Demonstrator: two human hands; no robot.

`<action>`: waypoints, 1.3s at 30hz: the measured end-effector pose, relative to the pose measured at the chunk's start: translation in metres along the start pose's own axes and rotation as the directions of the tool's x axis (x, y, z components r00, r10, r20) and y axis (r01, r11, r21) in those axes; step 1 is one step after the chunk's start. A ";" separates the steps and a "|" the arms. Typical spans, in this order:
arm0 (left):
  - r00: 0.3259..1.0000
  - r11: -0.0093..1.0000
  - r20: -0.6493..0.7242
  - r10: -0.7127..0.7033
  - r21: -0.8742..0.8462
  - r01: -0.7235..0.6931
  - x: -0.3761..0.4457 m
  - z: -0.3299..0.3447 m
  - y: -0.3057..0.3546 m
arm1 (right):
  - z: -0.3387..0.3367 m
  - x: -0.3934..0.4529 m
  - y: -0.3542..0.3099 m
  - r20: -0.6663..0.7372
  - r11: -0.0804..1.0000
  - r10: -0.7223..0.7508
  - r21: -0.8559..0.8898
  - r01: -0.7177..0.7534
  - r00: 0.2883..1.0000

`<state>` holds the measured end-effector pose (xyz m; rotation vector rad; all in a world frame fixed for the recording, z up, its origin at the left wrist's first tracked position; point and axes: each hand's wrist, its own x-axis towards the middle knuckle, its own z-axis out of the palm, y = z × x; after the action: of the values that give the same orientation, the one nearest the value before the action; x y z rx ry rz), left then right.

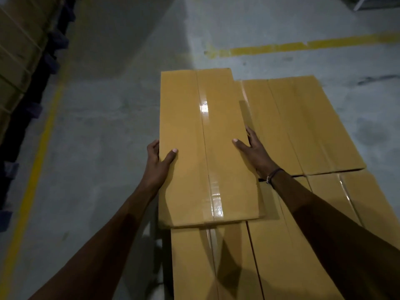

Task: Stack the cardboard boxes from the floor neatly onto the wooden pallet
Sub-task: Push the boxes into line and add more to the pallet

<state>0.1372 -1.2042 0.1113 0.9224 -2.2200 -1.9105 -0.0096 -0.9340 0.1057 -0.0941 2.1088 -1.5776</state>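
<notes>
A long brown cardboard box [201, 126] with a shiny tape strip down its middle lies on top of the stack, at its left side. My left hand [158, 161] grips the box's left edge, thumb on top and fingers curled down the side. At the right edge, my right hand [251, 148] holds the same box, thumb on the top face and fingers along the side. Level with it to the right lie other taped boxes [303, 126]. Lower boxes [270, 256] lie beneath, nearer me. The wooden pallet is hidden under the stack.
Grey concrete floor [104, 137] with yellow painted lines [36, 159] spreads to the left and behind the stack. Along the far left runs a row of strapped cardboard loads [15, 61] on dark pallets. A white frame [372, 3] shows at the top right corner.
</notes>
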 end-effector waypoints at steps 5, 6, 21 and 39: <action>1.000 1.000 -0.006 -0.002 -0.012 0.002 0.000 -0.002 -0.001 | 0.003 0.000 -0.005 0.006 1.000 -0.006 0.013 0.006 1.000; 1.000 1.000 0.011 -0.006 -0.011 0.006 -0.005 -0.003 -0.002 | 0.005 -0.006 -0.008 0.005 1.000 -0.004 0.016 0.004 1.000; 0.988 0.971 0.024 -0.150 -0.185 0.152 -0.120 0.002 -0.037 | 0.018 -0.152 0.050 -0.068 0.950 0.263 0.190 -0.246 0.962; 1.000 0.997 -0.001 0.001 -0.082 -0.002 -0.002 -0.009 -0.002 | 0.020 -0.027 0.005 -0.005 0.965 0.145 0.222 -0.140 0.989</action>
<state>0.1435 -1.2111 0.1124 0.9088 -2.1230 -1.9840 0.0236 -0.9405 0.1060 0.1479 1.8942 -1.7186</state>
